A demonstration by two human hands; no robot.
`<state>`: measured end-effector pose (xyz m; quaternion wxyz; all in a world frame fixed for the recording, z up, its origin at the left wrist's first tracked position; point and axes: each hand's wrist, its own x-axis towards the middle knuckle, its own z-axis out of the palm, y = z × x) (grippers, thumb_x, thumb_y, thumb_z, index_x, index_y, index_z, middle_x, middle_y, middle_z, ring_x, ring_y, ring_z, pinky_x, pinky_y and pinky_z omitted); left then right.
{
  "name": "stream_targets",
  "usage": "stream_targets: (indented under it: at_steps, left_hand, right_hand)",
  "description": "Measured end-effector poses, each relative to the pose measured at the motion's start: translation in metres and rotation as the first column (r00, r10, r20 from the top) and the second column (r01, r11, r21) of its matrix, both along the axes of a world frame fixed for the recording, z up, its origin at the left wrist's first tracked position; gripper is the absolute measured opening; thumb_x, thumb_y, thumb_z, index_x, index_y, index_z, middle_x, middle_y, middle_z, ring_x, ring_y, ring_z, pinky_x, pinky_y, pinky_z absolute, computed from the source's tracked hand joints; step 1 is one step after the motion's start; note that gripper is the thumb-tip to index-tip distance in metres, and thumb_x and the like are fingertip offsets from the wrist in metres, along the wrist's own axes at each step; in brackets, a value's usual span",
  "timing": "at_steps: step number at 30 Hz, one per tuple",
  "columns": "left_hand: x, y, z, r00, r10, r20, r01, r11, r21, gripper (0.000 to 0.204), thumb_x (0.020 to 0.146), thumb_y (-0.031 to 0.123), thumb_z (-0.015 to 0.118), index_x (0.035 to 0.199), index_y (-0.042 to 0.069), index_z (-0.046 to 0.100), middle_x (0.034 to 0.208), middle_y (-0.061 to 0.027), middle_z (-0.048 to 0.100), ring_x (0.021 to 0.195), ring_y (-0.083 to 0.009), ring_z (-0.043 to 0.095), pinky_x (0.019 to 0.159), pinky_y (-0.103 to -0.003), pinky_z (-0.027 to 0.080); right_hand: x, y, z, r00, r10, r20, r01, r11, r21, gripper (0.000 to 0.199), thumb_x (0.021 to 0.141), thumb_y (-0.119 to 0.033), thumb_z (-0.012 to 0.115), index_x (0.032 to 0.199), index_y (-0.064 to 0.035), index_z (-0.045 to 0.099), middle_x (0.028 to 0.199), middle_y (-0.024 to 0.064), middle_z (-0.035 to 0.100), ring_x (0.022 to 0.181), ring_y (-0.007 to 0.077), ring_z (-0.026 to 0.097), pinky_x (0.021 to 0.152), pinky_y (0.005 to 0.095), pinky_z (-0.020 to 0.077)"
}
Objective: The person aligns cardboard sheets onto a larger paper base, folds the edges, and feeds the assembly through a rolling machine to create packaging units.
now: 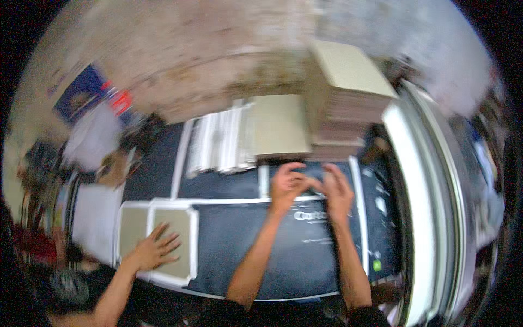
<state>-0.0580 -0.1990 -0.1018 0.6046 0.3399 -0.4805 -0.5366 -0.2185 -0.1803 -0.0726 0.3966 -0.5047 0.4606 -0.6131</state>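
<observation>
Above the dark printed sheet (234, 240) on the table, my left hand (287, 188) and my right hand (339, 193) are close together. Both have bent fingers, with the thumbs pointing toward each other. Nothing shows between the fingers, though motion blurs them. Just beyond my left hand lies a low stack of beige-grey boards (281, 122). At the left, another person's hand (155, 249) is spread flat on a grey board piece with white edging (187, 226).
Behind my right hand rises a tall stack of boards (348, 103). White folded strips (220, 139) lie beside the low stack. Large upright panels (419, 218) border the right side. A pale stack (98, 220) stands at the left. A rough wall (218, 43) is behind.
</observation>
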Motion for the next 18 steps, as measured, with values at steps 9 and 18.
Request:
stream_targets:
  at_steps: [9, 18]
  left_hand:
    - [-0.001, -0.007, -0.018, 0.95, 0.295, 0.097, -0.298, 0.954, 0.019, 0.02, 0.094, 0.008, 0.073, 0.109, -0.003, 0.066, 0.095, -0.0105, 0.072, 0.084, -0.0163, 0.07, 0.077, -0.028, 0.058]
    - [-0.003, 0.0, -0.016, 0.864, 0.325, 0.384, -0.291, 0.945, -0.147, 0.026, 0.099, 0.025, 0.07, 0.098, 0.0, 0.074, 0.078, -0.0065, 0.069, 0.067, -0.011, 0.061, 0.063, -0.025, 0.049]
  right_hand:
    - [-0.002, 0.039, 0.037, 0.94, -0.276, -0.199, 0.227, 0.944, -0.239, 0.015, 0.084, -0.007, 0.081, 0.098, -0.0028, 0.078, 0.091, 0.0081, 0.077, 0.073, 0.0094, 0.07, 0.063, 0.0254, 0.0555]
    - [-0.088, 0.264, -0.001, 0.747, -0.256, -0.614, 0.171, 0.966, -0.194, 0.011, 0.087, -0.015, 0.078, 0.091, -0.0059, 0.075, 0.082, 0.0101, 0.072, 0.072, 0.0271, 0.07, 0.065, 0.0369, 0.0556]
